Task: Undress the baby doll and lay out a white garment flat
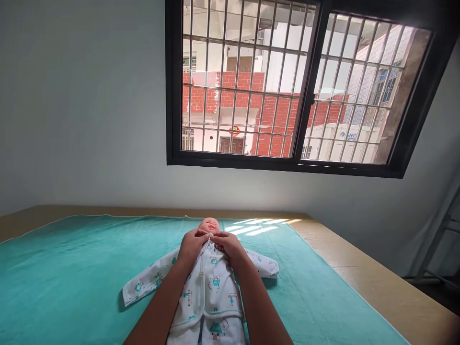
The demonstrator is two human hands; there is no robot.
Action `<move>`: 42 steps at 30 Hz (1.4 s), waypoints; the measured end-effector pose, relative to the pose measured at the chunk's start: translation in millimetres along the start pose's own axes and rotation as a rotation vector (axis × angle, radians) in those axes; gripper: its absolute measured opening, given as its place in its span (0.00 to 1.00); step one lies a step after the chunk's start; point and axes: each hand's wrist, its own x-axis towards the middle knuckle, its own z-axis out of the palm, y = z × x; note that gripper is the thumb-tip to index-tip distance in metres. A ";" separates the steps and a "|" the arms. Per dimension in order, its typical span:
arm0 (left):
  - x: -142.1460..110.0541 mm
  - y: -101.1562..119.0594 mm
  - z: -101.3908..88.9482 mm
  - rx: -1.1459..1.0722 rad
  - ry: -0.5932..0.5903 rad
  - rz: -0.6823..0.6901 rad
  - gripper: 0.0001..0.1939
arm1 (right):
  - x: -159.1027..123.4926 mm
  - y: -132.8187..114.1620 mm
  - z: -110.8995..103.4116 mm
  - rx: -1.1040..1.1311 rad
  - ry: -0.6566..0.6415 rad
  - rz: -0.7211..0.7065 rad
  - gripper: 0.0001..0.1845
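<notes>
Against a plain pale wall, beneath a barred window, we look down on a wooden table spread with a turquoise cloth, striped by sunlight near its far edge. A doll lies face up at the middle of the cloth, its head toward the wall, in a white printed jacket whose sleeves stretch out to both sides. Our left hand and right hand meet just below the doll's chin, each pinching the front of the jacket at the neck between thumb and fingers; whatever small fastening may sit there is hidden by our fingertips. To work this neckline well, we judge, we should hold the two front edges level, smooth any fold at the collar, and keep the pinch light so that the cloth does not bunch or press on the doll's throat. Lower down, the edges run nearly side by side, so we would do well to keep them straight and untwisted.
</notes>
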 end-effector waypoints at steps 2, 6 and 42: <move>-0.4 1.3 0.4 0.025 0.015 0.008 0.08 | -2.0 -1.9 -0.4 0.011 -0.015 0.005 0.15; 0.1 2.0 0.6 0.075 0.032 0.025 0.07 | -5.5 -5.5 -0.8 0.041 -0.047 0.019 0.14; 9.3 -8.6 -0.3 0.057 -0.013 0.044 0.13 | 4.4 -4.7 12.4 -0.285 0.043 -0.104 0.12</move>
